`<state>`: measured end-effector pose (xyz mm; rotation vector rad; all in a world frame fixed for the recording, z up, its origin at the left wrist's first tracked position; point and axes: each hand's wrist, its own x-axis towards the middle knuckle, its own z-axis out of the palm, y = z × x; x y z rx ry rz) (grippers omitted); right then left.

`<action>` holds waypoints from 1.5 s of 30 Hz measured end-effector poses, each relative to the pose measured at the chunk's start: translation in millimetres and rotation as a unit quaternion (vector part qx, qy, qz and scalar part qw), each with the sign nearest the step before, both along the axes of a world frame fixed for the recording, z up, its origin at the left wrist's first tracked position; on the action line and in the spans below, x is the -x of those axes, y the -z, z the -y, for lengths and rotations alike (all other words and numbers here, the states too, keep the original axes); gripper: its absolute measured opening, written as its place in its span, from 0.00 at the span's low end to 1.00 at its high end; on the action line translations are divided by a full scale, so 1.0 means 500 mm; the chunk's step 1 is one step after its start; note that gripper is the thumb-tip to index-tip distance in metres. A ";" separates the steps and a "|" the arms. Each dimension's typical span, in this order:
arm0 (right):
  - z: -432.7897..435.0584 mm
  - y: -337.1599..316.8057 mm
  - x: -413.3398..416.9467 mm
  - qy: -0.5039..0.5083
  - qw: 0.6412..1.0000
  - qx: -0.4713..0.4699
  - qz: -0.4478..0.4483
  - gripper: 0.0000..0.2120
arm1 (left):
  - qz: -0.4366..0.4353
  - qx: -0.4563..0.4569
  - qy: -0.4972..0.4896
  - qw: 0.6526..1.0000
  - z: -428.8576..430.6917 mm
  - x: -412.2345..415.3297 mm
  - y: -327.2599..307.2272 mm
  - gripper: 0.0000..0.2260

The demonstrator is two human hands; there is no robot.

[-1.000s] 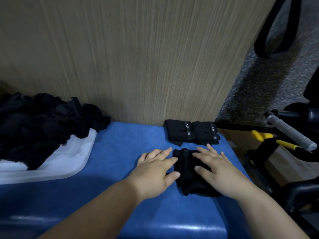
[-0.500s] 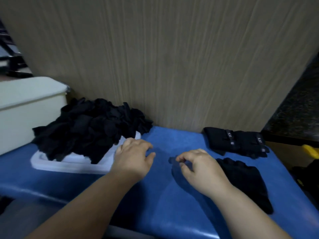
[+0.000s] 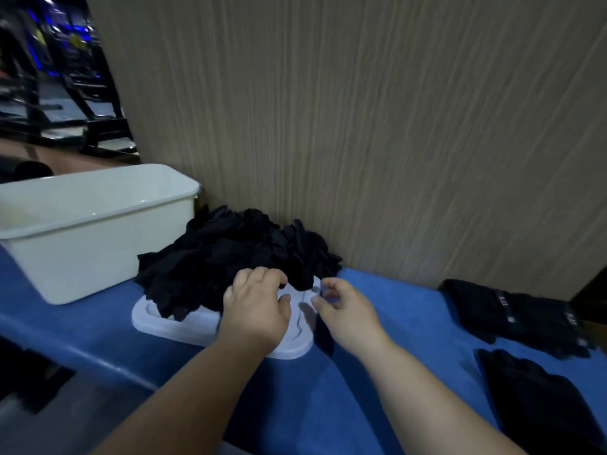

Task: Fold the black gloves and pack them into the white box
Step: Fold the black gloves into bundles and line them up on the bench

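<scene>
A heap of loose black gloves [image 3: 230, 257] lies on a flat white tray [image 3: 179, 326] on the blue table [image 3: 387, 310]. The white box [image 3: 98, 224] stands just left of the heap, and its inside is hidden from here. My left hand [image 3: 256, 307] hovers over the tray with loosely curled fingers, fingertips at the near edge of the heap. My right hand [image 3: 345, 311] is beside it over the tray's right end, fingers loosely curled and holding nothing. A folded pair of black gloves [image 3: 512, 310] with small labels lies at the right, and another folded black glove [image 3: 538, 399] lies nearer me.
A wood-grain panel [image 3: 361, 126] rises directly behind the table. Dark gym equipment [image 3: 49, 77] stands beyond the box at the upper left. The table's front edge [image 3: 98, 359] runs across the lower left.
Both hands left the folded glove at the right and moved left to the tray, reaching the edge of the heap. The view swung left, bringing the white box fully into sight.
</scene>
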<state>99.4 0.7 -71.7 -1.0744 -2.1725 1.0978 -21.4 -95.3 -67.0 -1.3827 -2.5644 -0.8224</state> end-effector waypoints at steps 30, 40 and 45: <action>-0.020 -0.006 -0.091 0.053 0.983 0.117 -0.130 0.16 | 0.126 -0.064 0.086 0.986 -0.031 -0.068 -0.009 0.22; 0.021 0.013 -0.224 0.139 0.962 0.112 -0.208 0.11 | 0.206 -0.104 0.202 0.952 -0.047 -0.155 0.001 0.13; 0.031 0.034 -0.287 0.159 0.969 0.099 -0.164 0.11 | 0.194 -0.019 0.281 0.940 -0.057 -0.213 0.025 0.06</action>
